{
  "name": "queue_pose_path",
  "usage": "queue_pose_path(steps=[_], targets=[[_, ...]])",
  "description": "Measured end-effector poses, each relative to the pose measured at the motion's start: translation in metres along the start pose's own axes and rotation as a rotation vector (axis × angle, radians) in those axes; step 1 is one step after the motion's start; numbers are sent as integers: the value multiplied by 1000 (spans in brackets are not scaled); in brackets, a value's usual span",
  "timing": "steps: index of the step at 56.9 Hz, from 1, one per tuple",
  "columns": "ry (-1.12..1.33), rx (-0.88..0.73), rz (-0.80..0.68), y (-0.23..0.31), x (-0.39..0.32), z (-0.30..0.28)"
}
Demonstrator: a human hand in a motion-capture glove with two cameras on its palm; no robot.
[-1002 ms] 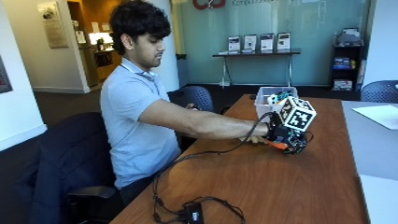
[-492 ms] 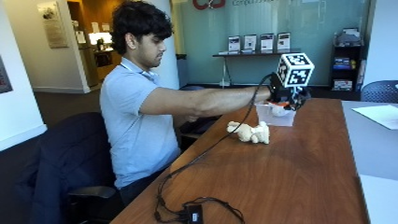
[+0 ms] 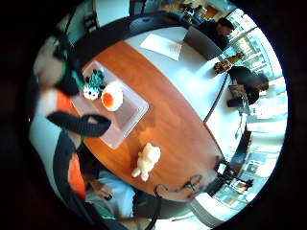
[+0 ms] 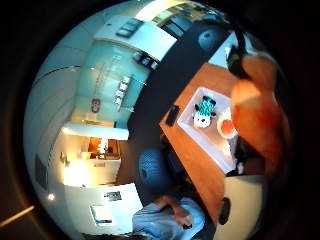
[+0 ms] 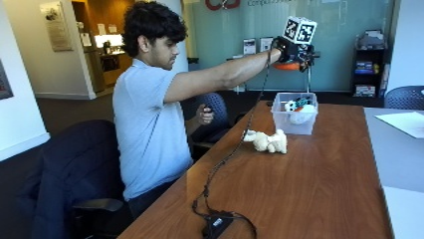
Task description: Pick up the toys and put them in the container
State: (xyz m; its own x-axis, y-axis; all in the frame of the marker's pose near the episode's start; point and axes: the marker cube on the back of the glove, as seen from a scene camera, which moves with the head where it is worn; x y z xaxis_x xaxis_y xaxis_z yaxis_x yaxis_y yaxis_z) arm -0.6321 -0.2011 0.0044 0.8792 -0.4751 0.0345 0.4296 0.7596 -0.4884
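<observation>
the gloved right hand (image 5: 293, 52) grips an orange toy (image 5: 289, 65) high above the clear container (image 5: 294, 122); next, lower and drop it in. a cream plush (image 5: 267, 141) waits beside the container.

orange toy (image 4: 257, 122) close to palm | container (image 4: 207, 145) below: two toys

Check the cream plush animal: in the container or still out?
Out. The cream plush animal lies on the wooden table beside the clear container.
</observation>
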Motion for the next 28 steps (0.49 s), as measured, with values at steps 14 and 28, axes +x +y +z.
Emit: queue_pose_path(steps=[14, 28], targets=[[-9, -100, -42, 19, 26, 38], [72, -343, 36, 115, 118, 96]])
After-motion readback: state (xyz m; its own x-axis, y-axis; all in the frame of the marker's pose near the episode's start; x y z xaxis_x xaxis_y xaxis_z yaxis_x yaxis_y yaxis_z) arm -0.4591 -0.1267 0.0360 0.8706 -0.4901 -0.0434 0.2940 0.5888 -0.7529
